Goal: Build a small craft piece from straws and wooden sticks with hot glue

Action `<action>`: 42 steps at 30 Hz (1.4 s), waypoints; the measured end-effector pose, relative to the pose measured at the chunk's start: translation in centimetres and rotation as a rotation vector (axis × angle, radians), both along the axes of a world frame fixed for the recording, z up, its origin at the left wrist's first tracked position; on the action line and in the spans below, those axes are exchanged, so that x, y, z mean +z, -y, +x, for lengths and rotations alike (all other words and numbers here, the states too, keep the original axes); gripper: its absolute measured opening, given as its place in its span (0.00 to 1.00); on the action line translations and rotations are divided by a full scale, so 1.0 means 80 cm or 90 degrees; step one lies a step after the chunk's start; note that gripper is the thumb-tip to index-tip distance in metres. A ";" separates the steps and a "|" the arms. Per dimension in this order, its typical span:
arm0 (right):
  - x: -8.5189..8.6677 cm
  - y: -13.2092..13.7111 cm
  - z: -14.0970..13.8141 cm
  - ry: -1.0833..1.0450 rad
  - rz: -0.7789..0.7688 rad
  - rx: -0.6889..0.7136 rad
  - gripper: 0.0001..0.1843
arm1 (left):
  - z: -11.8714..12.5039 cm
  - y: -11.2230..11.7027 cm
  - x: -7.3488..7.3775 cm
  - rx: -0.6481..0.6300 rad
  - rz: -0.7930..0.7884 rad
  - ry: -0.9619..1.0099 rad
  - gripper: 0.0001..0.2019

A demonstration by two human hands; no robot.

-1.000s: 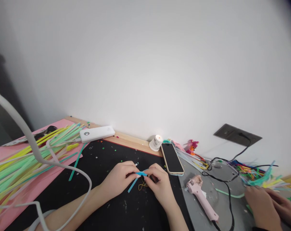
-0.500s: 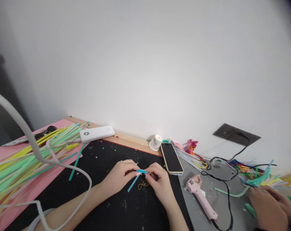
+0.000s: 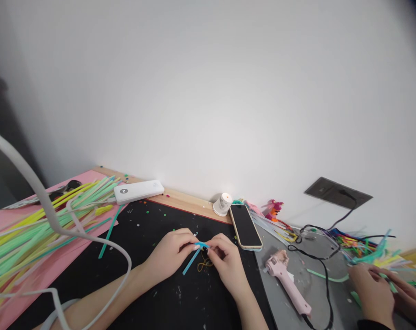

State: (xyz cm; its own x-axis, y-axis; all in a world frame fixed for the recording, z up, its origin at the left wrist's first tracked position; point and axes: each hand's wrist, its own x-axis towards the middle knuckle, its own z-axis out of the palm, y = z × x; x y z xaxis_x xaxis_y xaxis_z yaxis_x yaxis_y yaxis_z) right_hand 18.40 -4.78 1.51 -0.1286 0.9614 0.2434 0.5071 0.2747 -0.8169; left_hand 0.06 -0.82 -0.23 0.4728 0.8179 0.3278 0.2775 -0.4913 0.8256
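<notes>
Both my hands meet over a black mat (image 3: 152,229) and pinch a thin blue strip (image 3: 194,255) between their fingertips. My left hand (image 3: 171,252) holds the strip's upper end, its fingers curled. My right hand (image 3: 226,259) pinches the same end from the other side. The strip's free end slants down and left onto the mat. A small yellow rubber band (image 3: 204,266) lies on the mat just under the hands.
A heap of green and yellow strips (image 3: 39,224) covers a pink sheet at left, beside a white power bank (image 3: 138,190). A phone (image 3: 245,226), a small white cup (image 3: 223,204) and a pink glue gun (image 3: 286,282) lie to the right. Another person's hands (image 3: 383,291) handle strips at far right.
My hands have stayed in place, with the fingertips shifting slightly on the blue strip. The other person's hands at far right have moved a little among the strips.
</notes>
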 end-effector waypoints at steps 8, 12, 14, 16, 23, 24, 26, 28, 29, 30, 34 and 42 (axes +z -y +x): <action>0.000 -0.001 -0.003 -0.003 -0.011 -0.001 0.08 | 0.000 0.002 0.002 0.002 -0.003 -0.007 0.10; 0.003 0.000 -0.001 -0.010 -0.023 0.009 0.09 | 0.000 0.002 0.004 0.007 -0.017 -0.010 0.10; 0.004 0.000 0.000 -0.014 -0.024 0.012 0.09 | 0.001 0.001 0.003 0.006 -0.017 -0.006 0.09; 0.004 0.000 0.000 -0.017 -0.021 0.012 0.09 | 0.001 0.000 0.001 0.002 -0.020 -0.001 0.10; 0.004 -0.001 0.001 -0.025 -0.027 0.010 0.09 | -0.001 -0.001 -0.001 -0.029 -0.042 0.015 0.11; 0.004 -0.001 0.001 -0.026 -0.027 0.009 0.08 | -0.001 -0.001 -0.001 -0.029 -0.040 0.015 0.11; 0.004 -0.001 0.001 -0.027 -0.026 0.010 0.08 | -0.001 -0.001 -0.001 -0.027 -0.036 0.012 0.12; 0.003 0.000 0.001 -0.030 -0.025 0.011 0.08 | -0.001 -0.001 0.000 -0.025 -0.030 0.009 0.12; 0.003 0.000 0.000 -0.032 -0.026 0.013 0.08 | -0.001 -0.001 0.000 -0.025 -0.028 0.006 0.12; 0.003 0.001 0.000 -0.033 -0.026 0.014 0.08 | -0.001 -0.001 0.001 -0.023 -0.026 0.003 0.12; 0.002 0.000 0.000 -0.038 -0.026 0.015 0.08 | -0.001 0.000 0.003 -0.019 -0.024 -0.005 0.12; -0.001 -0.004 0.006 -0.067 -0.055 0.026 0.08 | -0.001 -0.003 -0.003 -0.030 -0.048 0.014 0.12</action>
State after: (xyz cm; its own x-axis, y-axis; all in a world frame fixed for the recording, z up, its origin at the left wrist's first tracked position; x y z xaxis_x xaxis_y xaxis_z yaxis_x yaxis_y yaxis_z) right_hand 18.89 -4.49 1.40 -0.1456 0.9739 0.1741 0.4080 0.2194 -0.8862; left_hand -0.03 -0.61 -0.46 0.5052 0.8173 0.2771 0.2370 -0.4401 0.8661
